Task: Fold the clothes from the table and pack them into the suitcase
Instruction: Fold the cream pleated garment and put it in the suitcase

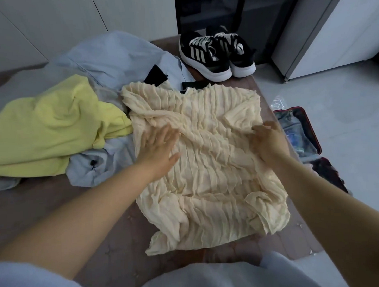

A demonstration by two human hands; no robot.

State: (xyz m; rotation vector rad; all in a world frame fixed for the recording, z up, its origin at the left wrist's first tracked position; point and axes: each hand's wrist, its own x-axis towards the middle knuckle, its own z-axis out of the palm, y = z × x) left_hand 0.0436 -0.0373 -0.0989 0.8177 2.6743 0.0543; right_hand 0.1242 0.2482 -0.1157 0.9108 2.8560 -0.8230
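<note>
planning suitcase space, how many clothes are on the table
3: a cream crinkled fabric top spread in the middle, a soft yellow garment at left, a pale blue jacket behind and under it. Black pieces behind may be more.

The cream top [206,168] in front of you is thin matt cloth, crinkled into fine ridges. The yellow garment [50,126] looks like a softer, smoother knit, and the pale blue garment [117,57] like thin, slick woven cloth. Your tabletop [123,242] is brown and matt, faintly patterned. The sneakers [205,57] have dark fabric uppers and smooth white soles. The floor [344,120] has a slight sheen.
</note>
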